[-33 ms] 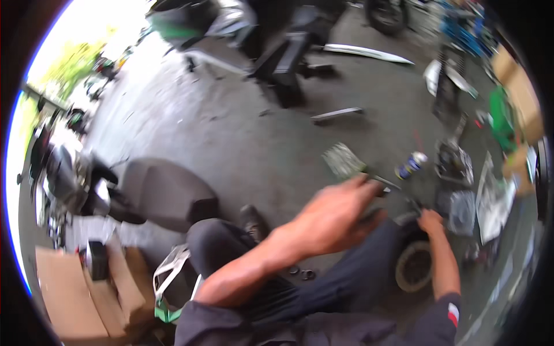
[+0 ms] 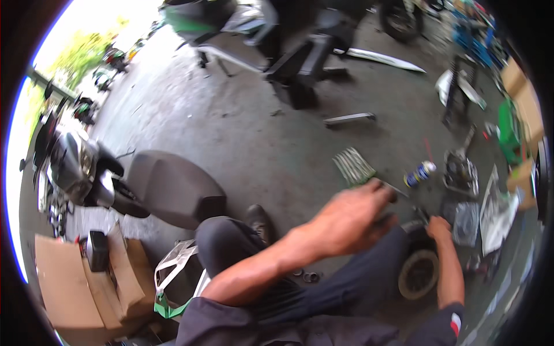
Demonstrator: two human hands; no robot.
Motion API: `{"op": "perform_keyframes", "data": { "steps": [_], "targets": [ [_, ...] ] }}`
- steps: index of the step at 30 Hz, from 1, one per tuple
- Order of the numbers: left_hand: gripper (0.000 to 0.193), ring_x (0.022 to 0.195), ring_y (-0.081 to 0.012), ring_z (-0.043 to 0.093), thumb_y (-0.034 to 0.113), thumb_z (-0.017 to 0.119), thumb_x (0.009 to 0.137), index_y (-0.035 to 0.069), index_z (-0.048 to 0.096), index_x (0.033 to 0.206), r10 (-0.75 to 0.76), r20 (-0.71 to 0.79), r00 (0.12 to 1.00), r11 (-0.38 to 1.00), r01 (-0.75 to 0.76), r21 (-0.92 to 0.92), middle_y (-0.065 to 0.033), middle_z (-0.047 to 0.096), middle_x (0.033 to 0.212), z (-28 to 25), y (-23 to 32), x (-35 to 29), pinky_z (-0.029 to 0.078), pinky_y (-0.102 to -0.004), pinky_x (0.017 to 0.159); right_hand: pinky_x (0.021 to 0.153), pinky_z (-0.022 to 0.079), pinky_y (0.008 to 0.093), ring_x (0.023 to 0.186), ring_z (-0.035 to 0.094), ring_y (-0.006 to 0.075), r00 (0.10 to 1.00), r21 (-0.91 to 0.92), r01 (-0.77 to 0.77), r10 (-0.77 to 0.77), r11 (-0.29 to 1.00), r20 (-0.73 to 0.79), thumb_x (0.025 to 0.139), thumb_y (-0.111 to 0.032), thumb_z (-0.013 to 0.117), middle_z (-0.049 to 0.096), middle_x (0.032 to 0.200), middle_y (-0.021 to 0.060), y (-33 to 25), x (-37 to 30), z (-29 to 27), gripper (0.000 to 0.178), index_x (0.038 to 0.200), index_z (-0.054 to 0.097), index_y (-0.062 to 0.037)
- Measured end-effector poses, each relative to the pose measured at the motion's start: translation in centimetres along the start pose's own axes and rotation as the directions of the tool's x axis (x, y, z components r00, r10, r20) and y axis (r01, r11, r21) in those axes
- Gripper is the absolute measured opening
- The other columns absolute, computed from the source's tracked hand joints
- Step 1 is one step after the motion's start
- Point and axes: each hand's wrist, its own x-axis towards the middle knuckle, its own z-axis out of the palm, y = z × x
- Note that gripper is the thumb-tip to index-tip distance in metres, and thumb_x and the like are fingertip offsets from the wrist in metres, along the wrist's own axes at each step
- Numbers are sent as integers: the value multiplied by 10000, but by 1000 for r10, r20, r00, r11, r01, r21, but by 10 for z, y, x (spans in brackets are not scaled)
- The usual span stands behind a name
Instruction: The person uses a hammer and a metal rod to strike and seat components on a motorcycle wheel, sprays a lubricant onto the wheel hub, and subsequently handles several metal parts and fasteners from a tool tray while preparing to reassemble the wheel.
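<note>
The left hand hangs with curled fingers near a thin silver metal rod; I cannot tell whether it grips it. The right hand is folded by a slim dark bar at the far side of a round black-tyred wheel, its hold equally unclear. Bracing the wheel with the dark-trousered right leg should steady it. The wheel sits on the near right of the grey floor, round side toward the body; the rod's long axis slants rightward and slightly nearer.

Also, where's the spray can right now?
Head view, right of centre: the spray can is on the floor, between the silvery ribbed item to its left and the metal part to its right, beyond the right hand.
</note>
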Motion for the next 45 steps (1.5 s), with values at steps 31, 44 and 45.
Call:
{"op": "perform_keyframes", "data": {
  "steps": [31,44,45],
  "targets": [
    [352,946,-384,658,325,628,877,-14,661,965,6,297,955,975,61,-216,-239,678,984,-129,-377,50,520,-474,830,1136,269,384,1364,396,369,-99,-109,429,-73,897,-992,994,-314,540,425,1429,303,-508,-52,-544,641,1415,335,125],
    [233,899,-349,646,162,627,886,6,668,1055,-135,-872,470,984,-42,-175,-241,676,960,-481,-594,191,498,-415,844,1119,307,448,1335,401,411,-57,-130,506,-118,853,-991,887,-42,566,390,1436,275,-525,-71,-546,598,1431,336,50],
    [310,1054,-427,594,199,649,866,44,651,1135,-186,-863,470,967,243,-76,-270,639,1115,-497,-623,207,472,-452,917,1119,307,448,1335,401,411,-57,-119,511,-104,852,-993,887,-42,566,390,1436,275,-526,-65,-542,598,1431,336,50]
  ]
}}
